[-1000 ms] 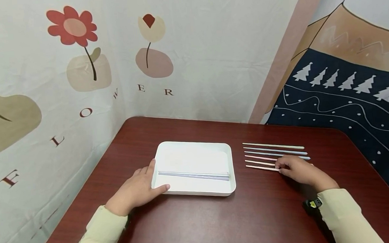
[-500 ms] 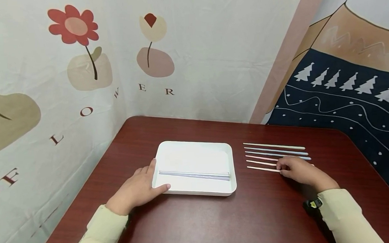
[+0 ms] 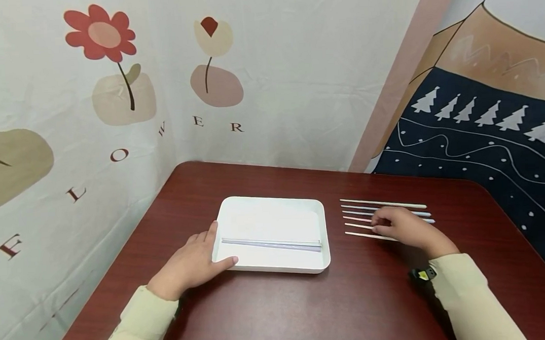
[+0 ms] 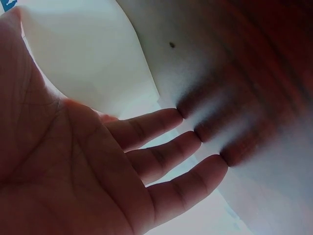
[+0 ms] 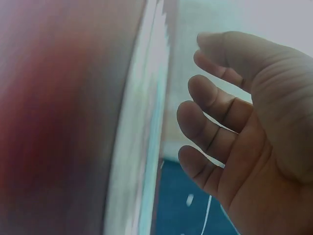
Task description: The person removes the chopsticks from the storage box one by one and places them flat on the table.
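Note:
A shallow white tray [image 3: 270,216] lies on the table with a few pale lilac and whitish chopsticks [image 3: 271,245] in it. My left hand [image 3: 187,267] rests at its left end, thumb over the near rim, forefinger along the side; in the left wrist view the other fingers are outstretched, tips on the table. To the right of the tray is a row of several chopsticks: a green one [image 3: 383,203] farthest, then blue, pink and cream ones. Over their middle hovers my right hand [image 3: 407,227], fingers loosely bent; the right wrist view shows nothing between fingers and thumb.
The reddish-brown table [image 3: 278,311] runs back to a pale wall cloth [image 3: 287,88] with printed flowers and letters. On the right hangs a dark blue cloth [image 3: 472,141] with white trees. A strip of tabletop separates tray and chopsticks.
My right hand has shifted left and slightly away from me along the chopsticks, from the nearest ones to over the pink one. The left hand and the tray stay put.

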